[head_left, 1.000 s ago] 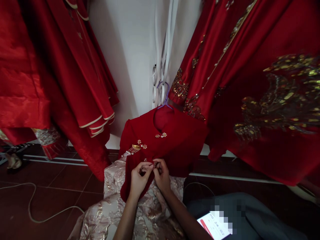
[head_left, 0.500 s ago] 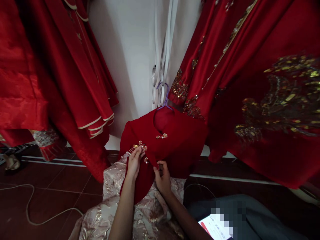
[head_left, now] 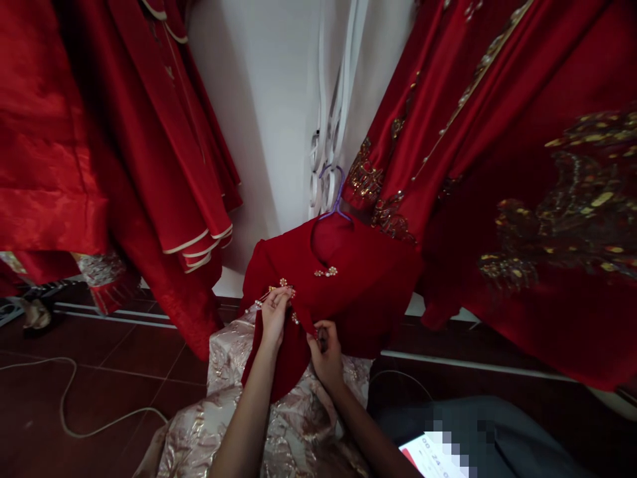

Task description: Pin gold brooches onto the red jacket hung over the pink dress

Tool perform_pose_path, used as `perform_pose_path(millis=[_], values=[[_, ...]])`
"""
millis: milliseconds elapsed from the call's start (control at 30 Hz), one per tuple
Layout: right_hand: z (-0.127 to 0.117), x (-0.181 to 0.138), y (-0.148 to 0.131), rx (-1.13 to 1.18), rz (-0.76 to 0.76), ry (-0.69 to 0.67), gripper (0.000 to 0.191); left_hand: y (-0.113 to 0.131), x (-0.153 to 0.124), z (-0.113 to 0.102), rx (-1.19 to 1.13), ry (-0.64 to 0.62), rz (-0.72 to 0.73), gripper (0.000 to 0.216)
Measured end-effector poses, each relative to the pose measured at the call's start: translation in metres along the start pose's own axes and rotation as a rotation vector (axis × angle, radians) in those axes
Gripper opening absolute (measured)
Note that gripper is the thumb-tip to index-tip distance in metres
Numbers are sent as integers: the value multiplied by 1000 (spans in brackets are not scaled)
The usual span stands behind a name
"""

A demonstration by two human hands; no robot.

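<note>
A red velvety garment (head_left: 368, 285) hangs in front of me on a purple hanger (head_left: 339, 196), its lower part draped over pale pink brocade fabric (head_left: 226, 358). Pearl-and-gold flower fastenings (head_left: 326, 272) decorate the neckline. My left hand (head_left: 275, 312) is closed in a pinch at another flower ornament (head_left: 283, 283) on the left side of the front; beaded strands hang beside it. To the right and a little lower, my right hand (head_left: 326, 348) pinches the front edge of the red fabric between thumb and fingers. Its fingertips are partly hidden by cloth.
Red garments with pale piping (head_left: 189, 179) hang at left, and red embroidered gowns (head_left: 458, 133) at right. White straps (head_left: 331, 99) hang behind the hanger. A lit phone (head_left: 432, 455) lies on dark grey cloth (head_left: 502, 425). A cable (head_left: 70, 392) crosses the tiled floor.
The whole view has shifted slightly, so things appear a little farther right. Both hands keep their pinches on the garment with hardly any movement.
</note>
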State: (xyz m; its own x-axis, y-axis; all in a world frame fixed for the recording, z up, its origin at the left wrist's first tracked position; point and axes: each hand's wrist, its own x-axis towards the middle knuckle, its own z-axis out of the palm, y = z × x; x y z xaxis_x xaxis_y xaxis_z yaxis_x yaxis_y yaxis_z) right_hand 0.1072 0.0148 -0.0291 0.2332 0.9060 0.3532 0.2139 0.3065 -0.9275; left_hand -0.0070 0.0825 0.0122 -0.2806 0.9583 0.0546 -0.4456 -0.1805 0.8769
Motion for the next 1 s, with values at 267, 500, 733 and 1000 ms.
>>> perform_pose_path(millis=[267,500,733,1000], values=[[-2,-1,2,-4,0,5,17,1,-8,21,145,143,71,23],[-3,0,4,-5,-9,-8,16,50,-11,54,810,-280,546,18],[-2,0,4,16,0,-8,17,82,15,79,1348,-578,991,21],[-3,0,-1,7,9,-8,16,92,24,83,1265,-675,912,14]])
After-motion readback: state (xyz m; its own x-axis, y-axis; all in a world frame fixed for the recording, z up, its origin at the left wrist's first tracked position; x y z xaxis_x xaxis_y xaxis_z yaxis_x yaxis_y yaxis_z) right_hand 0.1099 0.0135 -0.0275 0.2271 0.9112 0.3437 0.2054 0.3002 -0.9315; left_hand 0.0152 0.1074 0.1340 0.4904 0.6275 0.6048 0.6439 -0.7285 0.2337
